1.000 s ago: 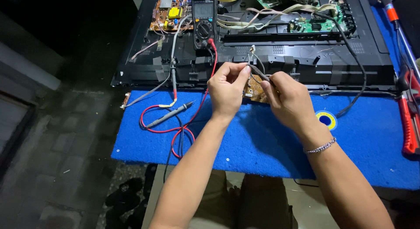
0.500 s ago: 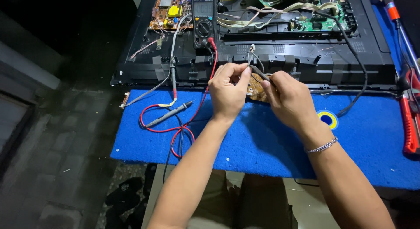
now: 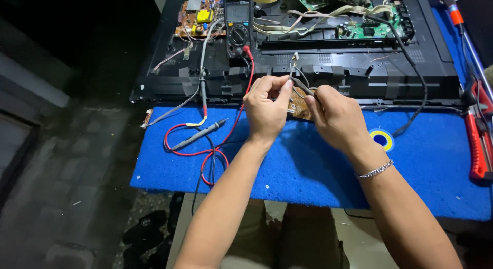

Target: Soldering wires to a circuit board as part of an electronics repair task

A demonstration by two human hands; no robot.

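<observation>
Hands unmoved | two hands (image 3: 303, 112) | one small board (image 3: 299, 105)

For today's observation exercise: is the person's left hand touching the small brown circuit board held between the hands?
Touching. The head view shows the left hand with its fingers wrapped over the edge of the small brown circuit board; no gap shows between them above the blue mat.

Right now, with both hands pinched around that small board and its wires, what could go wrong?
The left hand and right hand work thin wires on the small brown board in mid-air; a tug might snap a lead. The red probe lead loops by the left forearm and could snag, dragging the multimeter.
</observation>
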